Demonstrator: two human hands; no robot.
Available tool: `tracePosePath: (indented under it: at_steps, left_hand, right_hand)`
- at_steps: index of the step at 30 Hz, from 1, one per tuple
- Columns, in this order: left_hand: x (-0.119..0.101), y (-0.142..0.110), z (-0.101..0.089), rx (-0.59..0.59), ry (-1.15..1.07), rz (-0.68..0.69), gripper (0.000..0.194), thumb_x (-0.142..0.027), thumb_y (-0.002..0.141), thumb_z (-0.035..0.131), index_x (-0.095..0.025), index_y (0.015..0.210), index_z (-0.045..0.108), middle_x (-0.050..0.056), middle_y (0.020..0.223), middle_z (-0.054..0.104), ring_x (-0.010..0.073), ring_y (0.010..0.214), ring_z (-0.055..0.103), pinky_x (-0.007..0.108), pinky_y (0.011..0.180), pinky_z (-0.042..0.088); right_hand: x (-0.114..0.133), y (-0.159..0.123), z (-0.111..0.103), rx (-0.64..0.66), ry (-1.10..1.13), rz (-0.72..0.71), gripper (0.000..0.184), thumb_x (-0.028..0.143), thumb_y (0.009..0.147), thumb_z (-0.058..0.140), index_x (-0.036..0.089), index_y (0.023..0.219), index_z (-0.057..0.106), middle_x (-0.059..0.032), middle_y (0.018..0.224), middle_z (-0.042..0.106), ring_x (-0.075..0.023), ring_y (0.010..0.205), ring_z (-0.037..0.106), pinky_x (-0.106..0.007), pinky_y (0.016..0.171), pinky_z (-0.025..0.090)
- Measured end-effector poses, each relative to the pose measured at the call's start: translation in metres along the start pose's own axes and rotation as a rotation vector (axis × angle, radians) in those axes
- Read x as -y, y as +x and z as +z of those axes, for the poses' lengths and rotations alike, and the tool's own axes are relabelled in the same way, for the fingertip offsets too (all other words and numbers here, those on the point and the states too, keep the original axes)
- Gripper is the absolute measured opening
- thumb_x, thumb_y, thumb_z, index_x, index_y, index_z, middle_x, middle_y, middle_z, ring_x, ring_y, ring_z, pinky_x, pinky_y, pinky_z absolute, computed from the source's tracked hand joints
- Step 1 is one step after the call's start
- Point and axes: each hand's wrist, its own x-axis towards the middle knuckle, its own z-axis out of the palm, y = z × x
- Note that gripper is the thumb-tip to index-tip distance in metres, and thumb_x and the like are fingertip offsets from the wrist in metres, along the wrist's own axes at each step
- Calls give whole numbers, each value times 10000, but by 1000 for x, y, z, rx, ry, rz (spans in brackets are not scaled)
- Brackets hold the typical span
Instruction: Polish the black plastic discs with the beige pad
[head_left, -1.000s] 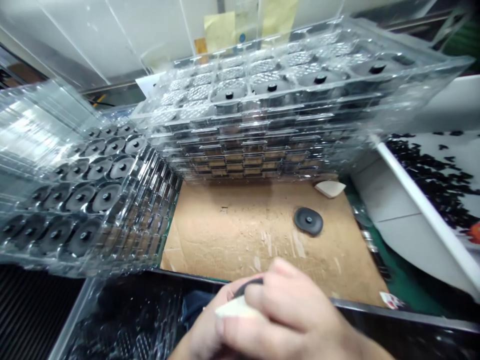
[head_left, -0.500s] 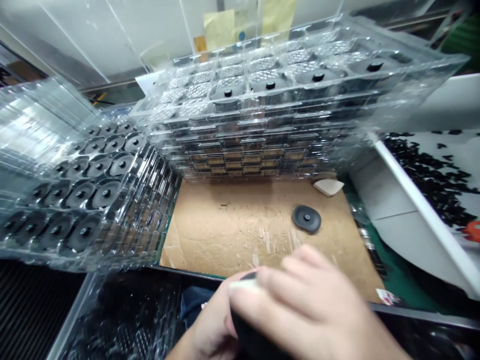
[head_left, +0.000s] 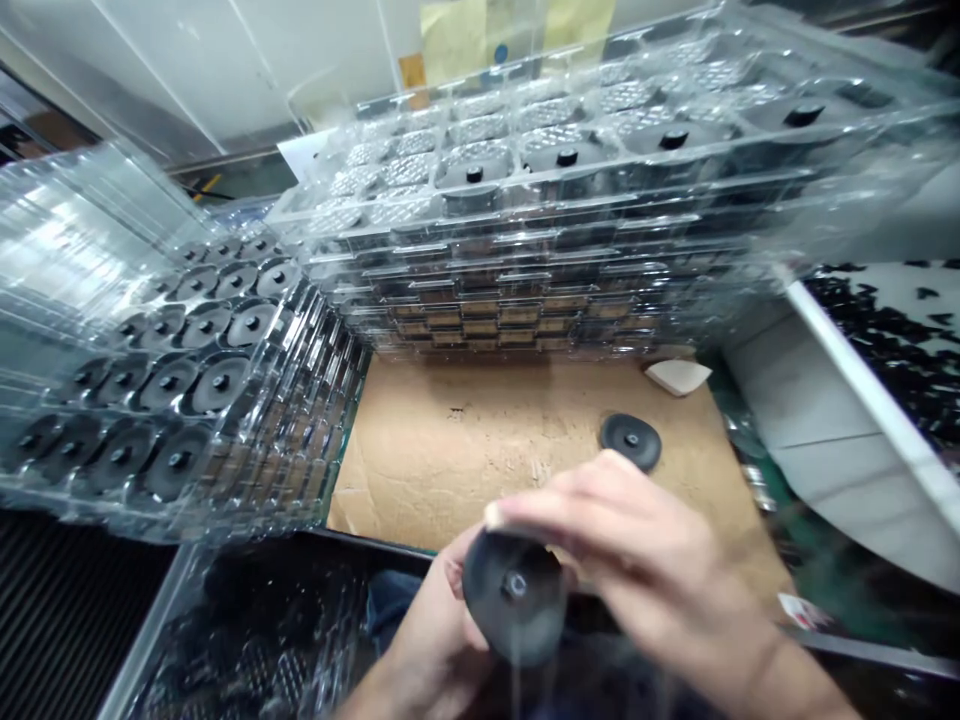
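Observation:
A dark grey disc-like part [head_left: 517, 610] with a small central hub is tilted up near the bottom middle, its hub side facing me. My left hand [head_left: 442, 625] grips it by its left edge, fingers closed round the rim. Over the upper right rim, my right hand [head_left: 652, 560] lies with fingers pressed together, smeared by motion. Something pale shows at its fingertips on the rim, too small to make out. A second dark disc [head_left: 631, 441] rests flat on the cardboard [head_left: 427, 450], just beyond my right hand. Behind it lies a white wedge-shaped piece [head_left: 679, 376].
Stacked clear plastic trays [head_left: 517, 260] stand across the back, several dark discs in the top one's front row. Another tray stack [head_left: 255, 440] full of discs stands left. At right, a white bin [head_left: 877, 400] borders small black pieces [head_left: 885, 330].
The held part has turned so its hub face shows. My right hand has shifted up and right along its rim. The whole view has moved slightly.

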Motion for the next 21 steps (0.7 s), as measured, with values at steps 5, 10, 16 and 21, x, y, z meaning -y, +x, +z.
tracePosePath:
  at_steps: [5, 10, 16, 21]
  left_hand:
    - [-6, -10, -6, -13, -145, 35, 602, -336, 494, 830, -274, 1064, 649, 71, 1198, 629, 246, 970, 638, 275, 802, 478]
    - [-8, -7, -9, -86, -131, -24, 581, -342, 476, 828, -275, 1031, 669, 76, 1220, 620, 258, 985, 631, 302, 817, 488]
    - [-3, 0, -11, -104, -158, 13, 577, -414, 515, 780, -259, 1057, 658, 93, 1198, 629, 282, 1052, 598, 319, 828, 495]
    - [4, 3, -12, -134, -203, 105, 434, -352, 648, 721, -233, 1060, 654, 94, 1146, 650, 275, 1070, 590, 334, 884, 483]
  right_hand:
    - [-43, -34, 19, 43, 151, 403, 205, 285, 890, 503, 254, 1028, 651, -34, 943, 693, -169, 823, 653, -262, 666, 527]
    - [-46, -69, 62, 107, 160, 452, 227, 305, 886, 490, 222, 951, 691, -33, 758, 696, -183, 689, 657, -310, 633, 541]
    - [-43, -72, 57, 70, 188, 542, 272, 336, 889, 475, 206, 1026, 671, -78, 906, 701, -212, 833, 661, -335, 737, 546]
    - [-41, -75, 59, 72, 241, 618, 306, 357, 879, 462, 201, 1028, 679, -86, 975, 705, -215, 893, 668, -268, 705, 558]
